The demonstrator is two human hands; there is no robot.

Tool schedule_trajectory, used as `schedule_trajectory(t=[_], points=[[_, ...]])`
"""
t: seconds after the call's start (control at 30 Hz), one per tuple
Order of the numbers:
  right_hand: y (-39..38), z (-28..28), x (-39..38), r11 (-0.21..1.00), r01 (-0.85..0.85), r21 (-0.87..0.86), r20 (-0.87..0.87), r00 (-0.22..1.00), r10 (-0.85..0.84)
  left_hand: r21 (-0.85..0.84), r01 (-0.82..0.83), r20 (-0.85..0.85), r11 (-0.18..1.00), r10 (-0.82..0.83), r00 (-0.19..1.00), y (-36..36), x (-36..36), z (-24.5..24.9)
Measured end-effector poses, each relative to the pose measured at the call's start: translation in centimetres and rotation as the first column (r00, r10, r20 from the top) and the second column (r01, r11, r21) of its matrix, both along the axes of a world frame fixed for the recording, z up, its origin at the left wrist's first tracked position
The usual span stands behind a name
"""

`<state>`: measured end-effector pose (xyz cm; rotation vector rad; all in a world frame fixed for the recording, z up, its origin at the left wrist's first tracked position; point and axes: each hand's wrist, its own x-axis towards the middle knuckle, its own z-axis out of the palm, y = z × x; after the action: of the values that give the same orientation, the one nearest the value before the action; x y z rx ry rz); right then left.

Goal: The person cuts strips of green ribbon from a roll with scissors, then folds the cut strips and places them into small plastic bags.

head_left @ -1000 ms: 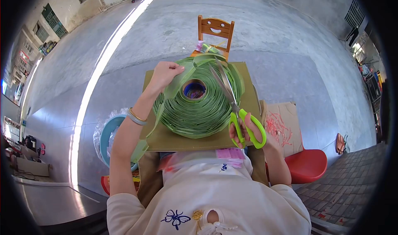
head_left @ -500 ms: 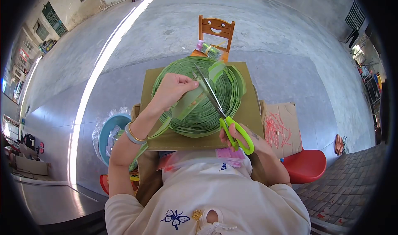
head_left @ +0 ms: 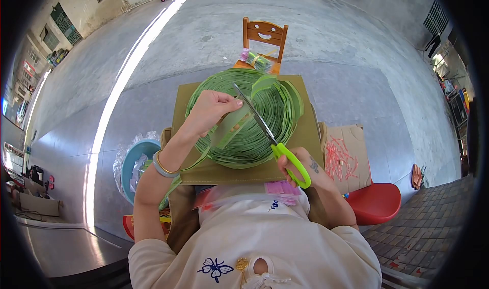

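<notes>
My left hand (head_left: 214, 108) pinches a translucent green plastic strip (head_left: 227, 132) between thumb and fingers, above a large coil of green strip (head_left: 204, 145). From this hand the strip hangs down and trails left past my wrist. My right hand (head_left: 298, 162) grips scissors (head_left: 283, 154) by their lime-green handles. Their blades lie together, pointing up and left across the coil, just right of my left fingertips. Beyond the blades, a loose length of strip (head_left: 264, 84) curls up from the coil.
The coil rests on an olive-brown table top (head_left: 191, 93). Ahead stands a wooden chair (head_left: 265, 30) with a wrapped green bundle (head_left: 257, 61). At left is a blue basin (head_left: 127, 161). On the right, cardboard (head_left: 362, 161) bears red strands, beside a red seat (head_left: 377, 202).
The scissors' blades have come together. The strip's part beyond them has shifted slightly left and now appears separate from the piece in my left hand, which has barely moved.
</notes>
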<state>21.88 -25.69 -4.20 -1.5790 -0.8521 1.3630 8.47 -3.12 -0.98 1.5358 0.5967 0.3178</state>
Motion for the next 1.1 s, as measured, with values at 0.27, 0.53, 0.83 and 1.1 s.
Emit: schedule_trajectory(t=[0.27,0.53,0.83,1.1], points=[[1.3,-0.7,6.3,0.867,0.329,0.375,0.633,0.592,-0.499,0.086,0.324,-0.201,0.942,-0.303,0.932,0.4,-3.5,4.0],[1.3,-7.6,10.0,0.898,0.298,0.325,0.901,0.191,-0.389,0.138,0.908,0.657,0.396,-0.723,0.215,2.6,-10.0,12.8],[5.9,5.7,3.6,0.604,0.165,0.78,-0.036,0.975,-0.22,0.609,-0.136,0.427,0.781,-0.18,0.886,-1.2,1.7,12.4],[9.9,9.5,3.9,0.499,0.443,0.745,-0.243,0.877,-0.415,-0.099,0.324,0.192,0.941,-0.301,0.934,-0.8,3.9,7.8]])
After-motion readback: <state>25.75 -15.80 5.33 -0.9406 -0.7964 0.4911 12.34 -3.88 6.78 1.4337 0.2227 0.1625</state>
